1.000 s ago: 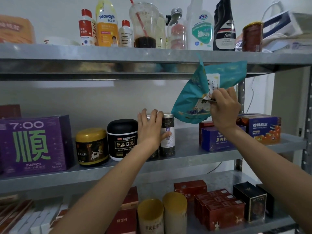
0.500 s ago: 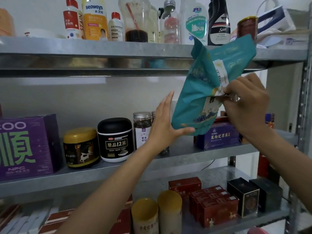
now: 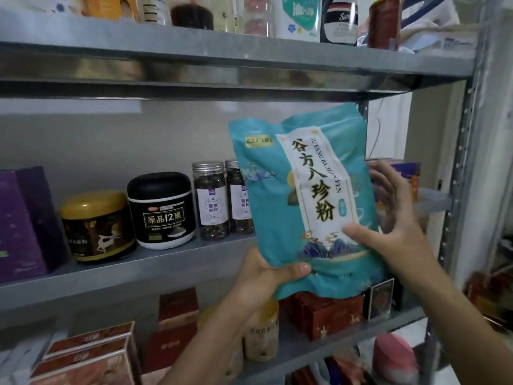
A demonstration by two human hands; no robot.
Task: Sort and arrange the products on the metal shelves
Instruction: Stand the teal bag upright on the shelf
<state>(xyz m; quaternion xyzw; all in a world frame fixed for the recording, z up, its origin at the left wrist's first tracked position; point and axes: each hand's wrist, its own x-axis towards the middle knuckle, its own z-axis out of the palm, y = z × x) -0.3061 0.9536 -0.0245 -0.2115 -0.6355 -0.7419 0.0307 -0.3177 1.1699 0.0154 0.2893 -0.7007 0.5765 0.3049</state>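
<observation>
A teal pouch (image 3: 302,201) with a white label of Chinese characters stands upright in front of the middle metal shelf (image 3: 155,262), label facing me. My left hand (image 3: 266,276) grips its bottom left corner, thumb across the front. My right hand (image 3: 388,234) holds its right edge, thumb on the front and fingers blurred behind it. Two clear jars (image 3: 212,200) of dark berries stand just left of the pouch, the second partly hidden behind it.
On the middle shelf sit a black tub (image 3: 161,209), a gold-lidded jar (image 3: 95,226) and a purple box (image 3: 25,223). Bottles line the top shelf (image 3: 222,48). Red boxes (image 3: 324,315) and yellow-lidded cans (image 3: 261,334) fill the lower shelf. A shelf post (image 3: 460,168) rises at right.
The pouch has been turned upright with its label toward me and lowered. My left hand left the jars and took the pouch's bottom corner. My right hand shifted to its right edge.
</observation>
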